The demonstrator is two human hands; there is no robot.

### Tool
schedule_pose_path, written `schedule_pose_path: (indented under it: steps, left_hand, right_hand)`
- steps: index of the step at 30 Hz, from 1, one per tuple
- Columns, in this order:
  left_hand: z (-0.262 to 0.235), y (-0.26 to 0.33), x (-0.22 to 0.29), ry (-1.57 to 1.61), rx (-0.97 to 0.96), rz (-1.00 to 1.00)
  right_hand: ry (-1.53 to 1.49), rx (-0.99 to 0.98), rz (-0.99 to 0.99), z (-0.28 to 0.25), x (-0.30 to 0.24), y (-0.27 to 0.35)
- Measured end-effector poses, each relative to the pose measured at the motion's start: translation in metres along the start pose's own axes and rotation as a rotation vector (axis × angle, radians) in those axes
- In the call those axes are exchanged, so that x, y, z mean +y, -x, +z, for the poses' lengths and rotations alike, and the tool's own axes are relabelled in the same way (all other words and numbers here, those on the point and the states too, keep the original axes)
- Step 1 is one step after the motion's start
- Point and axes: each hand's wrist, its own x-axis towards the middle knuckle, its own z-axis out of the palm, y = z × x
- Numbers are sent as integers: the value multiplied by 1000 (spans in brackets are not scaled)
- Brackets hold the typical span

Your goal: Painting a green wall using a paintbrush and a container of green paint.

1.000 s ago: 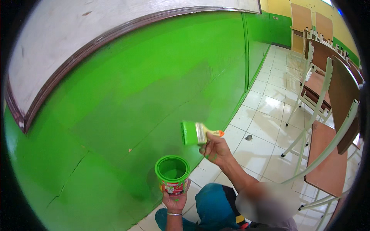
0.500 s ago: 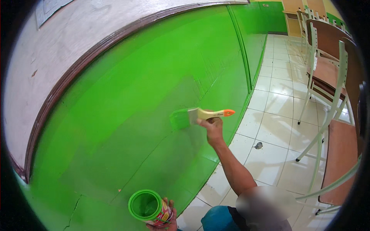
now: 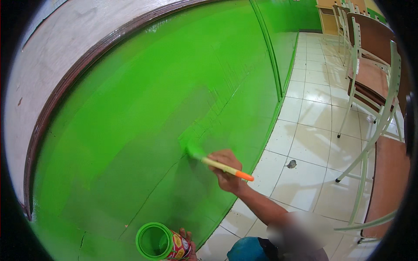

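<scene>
My right hand [image 3: 226,169] is closed around the pale wooden handle of a paintbrush [image 3: 222,166] with an orange handle end. Its green-coated bristles press on the green wall [image 3: 130,104], at a crack line, and look blurred. Fresh bright green spreads around the bristles, while a duller green patch lies left of and below them. At the bottom, my left hand [image 3: 188,244] holds a paint can [image 3: 177,245] from its right side. The can is tilted, with a green-smeared rim, a red and white printed label and green paint inside.
Brown wooden trim [image 3: 65,89] divides the green part from the whitish upper wall [image 3: 56,48]. White floor tiles [image 3: 300,143] run along the wall's foot, with a dark broken spot [image 3: 291,164] in one. Chairs [image 3: 370,78] with brown seats and pale metal frames line the right side.
The brush has moved down and left along the wall, its handle now slanting down to the right. Brighter green marks now show by the crack. The can sits slightly lower and further left in view.
</scene>
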Motion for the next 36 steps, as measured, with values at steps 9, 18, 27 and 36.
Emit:
schedule_pose_path:
  steps: [9, 18, 27, 36]
  left_hand:
    - [10, 0, -1, 111, -21, -86]
    - [7, 3, 6, 89, -45, -43]
    - [21, 10, 6, 106, 156, -2]
    - [17, 15, 10, -18, 171, 65]
  right_hand:
    - [-133, 432, 671, -30, 122, -46]
    - [18, 125, 189, 3, 25, 12]
    - [-98, 429, 546, -19, 100, -78]
    - [34, 176, 138, 14, 48, -52]
